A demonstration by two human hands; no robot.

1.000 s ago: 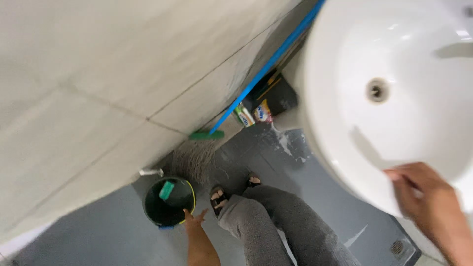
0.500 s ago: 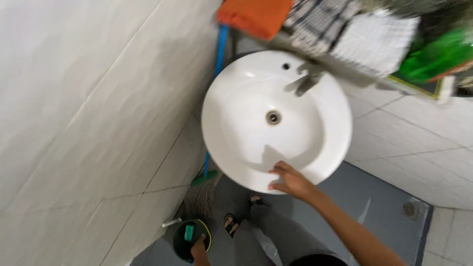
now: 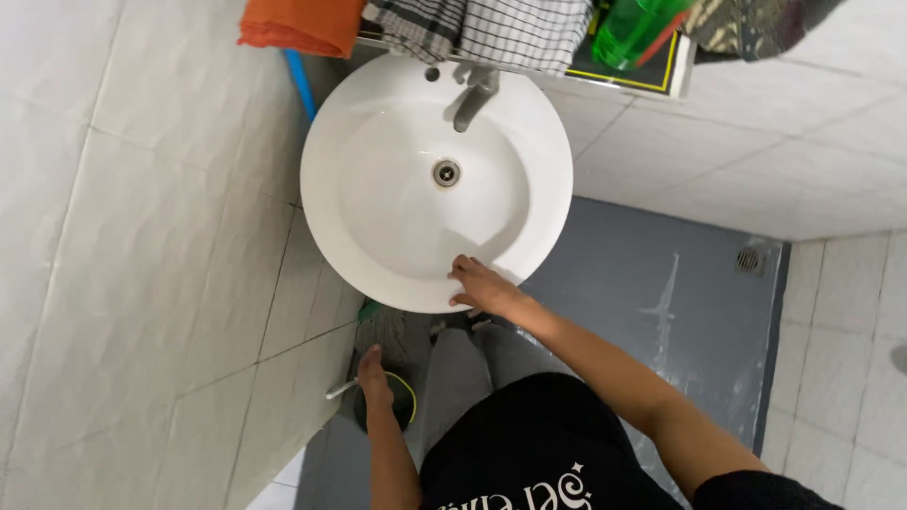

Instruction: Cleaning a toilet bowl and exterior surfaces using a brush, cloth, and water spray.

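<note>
The round white sink (image 3: 397, 203) sticks out from the tiled wall, and everything else here sits around it. The right hand (image 3: 480, 283) rests on the sink's near rim, just by the person's body. Its fingers are spread a little and lie flat on the rim, not wrapped around anything.

The left hand (image 3: 370, 370) hangs low, below the sink and close to the side wall. It reaches down toward a small dark bucket (image 3: 402, 401) with a green-yellow rim on the floor. The hand covers part of the bucket, so you cannot tell if the fingers are holding it or just touching it.

In the middle of the sink is a small metal drain (image 3: 446, 173). At the far edge of the sink stands a grey tap (image 3: 470, 99). Behind the tap, cloths hang over a shelf: an orange cloth (image 3: 298, 24) and a black-and-white checked cloth (image 3: 491, 28). A green bottle (image 3: 638, 28) stands on the shelf too. A blue pole (image 3: 300, 80) leans against the wall beside the sink. Under the sink the floor (image 3: 652, 274) is grey.
</note>
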